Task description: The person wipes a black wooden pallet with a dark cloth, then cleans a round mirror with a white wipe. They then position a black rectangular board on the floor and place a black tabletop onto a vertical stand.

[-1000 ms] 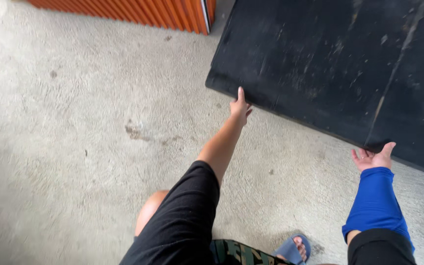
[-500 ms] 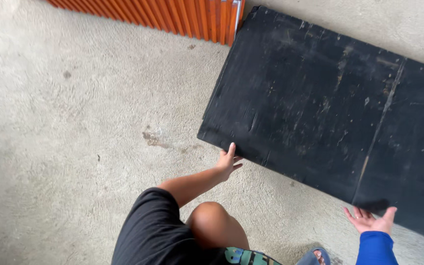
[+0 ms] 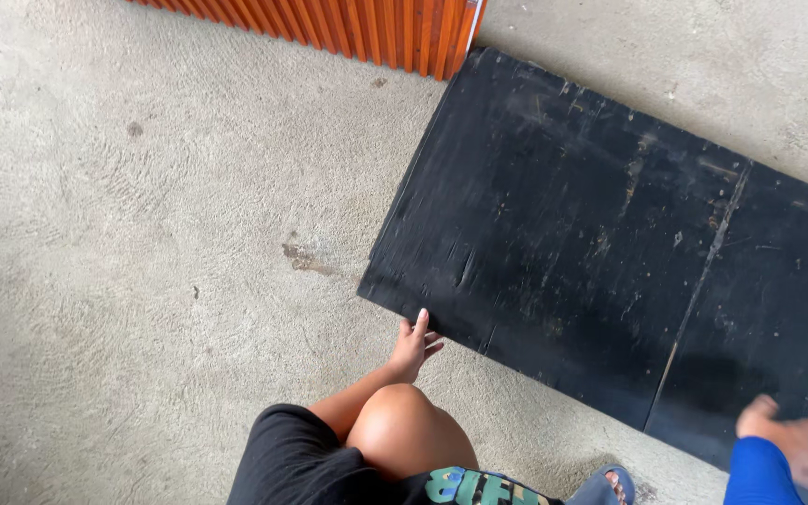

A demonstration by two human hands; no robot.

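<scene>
Your left hand rests at the near edge of the black board, close to its near left corner. The fingers are spread and point toward the board, with the tips on or just over the edge. That grip is wide and holds nothing; you cannot tell from the head view whether any finger hooks under the board.

Your right hand is low in the right corner of the view, in a blue sleeve. It is blurred. It lies over the board's near edge on that side, fingers loosely spread, and you cannot tell whether it grips the edge or only touches it.

The board lies flat on the concrete floor, running from the upper middle down to the right edge of the view. It is scuffed and scratched, and a seam crosses it near the right end. Its far left corner sits just beside an orange ribbed panel at the top of the view.

Your bare knee is bent below your left hand, with black shorts around it. A foot in a blue sandal shows at the bottom, near the board's near edge. A small dark stain marks the floor left of the board.
</scene>
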